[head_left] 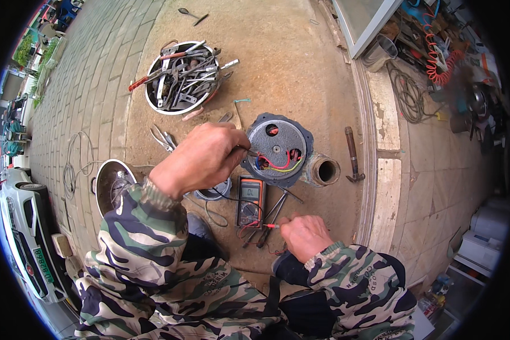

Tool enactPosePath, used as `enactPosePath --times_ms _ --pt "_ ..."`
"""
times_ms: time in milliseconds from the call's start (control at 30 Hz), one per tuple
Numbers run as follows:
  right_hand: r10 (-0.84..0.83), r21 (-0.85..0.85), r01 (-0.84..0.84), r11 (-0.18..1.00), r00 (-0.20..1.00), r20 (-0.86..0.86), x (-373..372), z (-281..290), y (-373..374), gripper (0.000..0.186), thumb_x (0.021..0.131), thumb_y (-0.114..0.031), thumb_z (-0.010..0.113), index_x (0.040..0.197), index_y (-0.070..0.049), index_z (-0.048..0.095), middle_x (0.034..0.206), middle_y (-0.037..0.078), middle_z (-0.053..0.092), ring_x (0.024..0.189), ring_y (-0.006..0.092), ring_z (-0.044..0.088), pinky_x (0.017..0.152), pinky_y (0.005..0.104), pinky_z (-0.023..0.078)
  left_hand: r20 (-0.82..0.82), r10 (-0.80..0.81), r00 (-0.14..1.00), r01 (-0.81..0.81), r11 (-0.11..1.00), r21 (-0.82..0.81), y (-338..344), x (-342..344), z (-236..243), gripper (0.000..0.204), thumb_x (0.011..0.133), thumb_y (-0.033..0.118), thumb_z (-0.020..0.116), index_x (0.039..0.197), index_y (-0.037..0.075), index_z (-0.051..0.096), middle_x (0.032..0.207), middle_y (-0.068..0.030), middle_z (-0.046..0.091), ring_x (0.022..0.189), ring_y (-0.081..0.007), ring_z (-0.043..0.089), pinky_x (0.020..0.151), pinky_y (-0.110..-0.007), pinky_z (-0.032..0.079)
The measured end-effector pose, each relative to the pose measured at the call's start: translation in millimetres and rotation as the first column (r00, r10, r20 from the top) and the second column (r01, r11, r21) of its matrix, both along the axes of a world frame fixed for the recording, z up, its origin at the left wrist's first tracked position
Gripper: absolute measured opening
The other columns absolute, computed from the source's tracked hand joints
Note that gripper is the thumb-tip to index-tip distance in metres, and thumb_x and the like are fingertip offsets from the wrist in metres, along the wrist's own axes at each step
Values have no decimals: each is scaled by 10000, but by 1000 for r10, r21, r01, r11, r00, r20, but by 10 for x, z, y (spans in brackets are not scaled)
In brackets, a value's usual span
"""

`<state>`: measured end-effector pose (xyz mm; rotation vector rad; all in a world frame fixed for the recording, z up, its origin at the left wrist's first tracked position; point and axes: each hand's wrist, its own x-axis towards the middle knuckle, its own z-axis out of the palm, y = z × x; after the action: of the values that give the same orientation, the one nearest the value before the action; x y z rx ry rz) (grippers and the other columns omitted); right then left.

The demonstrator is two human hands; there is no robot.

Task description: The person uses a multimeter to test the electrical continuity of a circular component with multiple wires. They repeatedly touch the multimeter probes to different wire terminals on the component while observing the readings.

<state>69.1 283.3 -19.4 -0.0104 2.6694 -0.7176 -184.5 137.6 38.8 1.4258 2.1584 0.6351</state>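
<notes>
A: Left hand (201,153), quick. What are the fingers doing?

B: Pinching together on a small dark piece (254,153), right by the motor housing (276,129). They're covering most of it, so I'm not telling its kind.

A: And the housing?

B: Sitting just right of the left fingers, grey round face pointing up. Red wires (273,166) and a yellow-green wire (293,169) are curving over the face, near those fingertips.

A: Right hand (307,235)?

B: Fingers are clamping on a red probe (272,226), tip pointing left. The multimeter (249,194) is lying between the hands, below the left fingers and up-left of the right ones.

A: Anything else around?

B: A pipe outlet (326,170) is sticking out of the housing's right side, above the right fingers. A hammer (352,152) is lying farther up and right of them. A tool-filled tub (178,111) is standing well above the left fingers, pliers (163,137) are lying up-left of them, and a metal bowl (105,181) is resting well to their left. Everything's sitting on the floor (277,73).
</notes>
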Motion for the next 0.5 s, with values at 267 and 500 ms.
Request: enactPosePath --times_ms 267,500 --pt "19 -2 -19 1000 998 54 -22 5 8 170 835 -79 712 952 44 725 849 242 716 818 409 750 721 493 602 -31 -8 999 8 1000 20 4 23 -75 143 918 92 710 1021 3 753 968 -209 717 950 -424 696 835 -498 562" --pt "11 6 -12 1000 999 44 -14 0 2 180 801 -68 733 943 43 723 842 246 715 815 410 753 719 491 607 -34 -24 999 26 996 80 -1 40 -137 133 960 70 686 1069 4 726 984 -183 674 918 -423 682 803 -485 547"
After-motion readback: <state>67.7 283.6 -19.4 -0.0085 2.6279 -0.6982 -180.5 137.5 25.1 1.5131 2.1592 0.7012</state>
